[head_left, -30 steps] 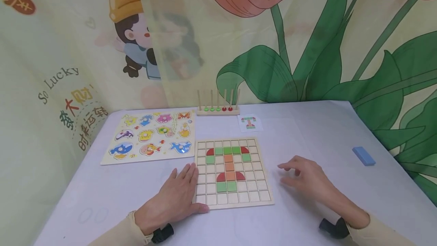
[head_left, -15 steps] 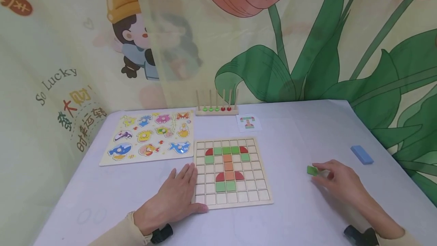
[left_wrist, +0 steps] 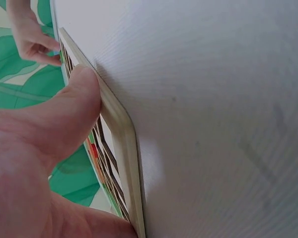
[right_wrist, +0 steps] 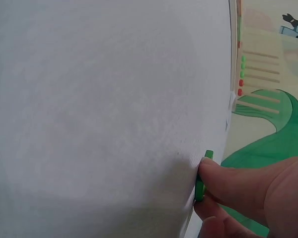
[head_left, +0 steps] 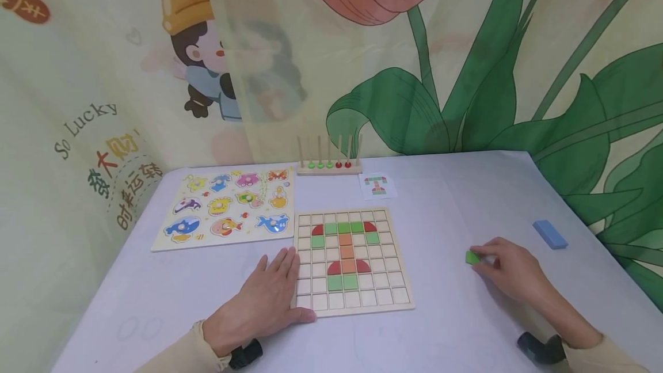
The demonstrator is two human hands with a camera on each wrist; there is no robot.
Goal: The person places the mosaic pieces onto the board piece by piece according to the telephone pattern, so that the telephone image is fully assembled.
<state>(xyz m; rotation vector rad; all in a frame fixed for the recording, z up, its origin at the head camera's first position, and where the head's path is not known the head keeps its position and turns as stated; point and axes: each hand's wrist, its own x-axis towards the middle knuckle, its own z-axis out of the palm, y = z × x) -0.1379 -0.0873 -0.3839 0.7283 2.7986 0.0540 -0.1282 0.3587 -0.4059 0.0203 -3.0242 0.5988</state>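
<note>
My right hand (head_left: 510, 266) pinches a small green tile (head_left: 472, 258) between thumb and fingertips, low over the table to the right of the board. In the right wrist view the green tile (right_wrist: 200, 190) stands on edge under the thumb. My left hand (head_left: 264, 301) rests against the left edge of a wooden grid board (head_left: 406, 300), fingers straight and thumb along its near corner. Red, green and orange pieces on the board form a T-like figure with a wider foot. Behind it lies a card (head_left: 387, 193) printed with a similar figure.
A wooden animal puzzle board (head_left: 207, 240) lies to the left, its corner close to the grid board. A bead rack (head_left: 330, 171) with upright pegs stands at the back. On the far right is a blue block (head_left: 550, 234). A printed curtain (head_left: 362, 85) hangs behind the table.
My right hand has moved right, away from the board, and a green tile now shows in its fingertips. It has tilted slightly since half a second ago. The left hand stays in place.
</note>
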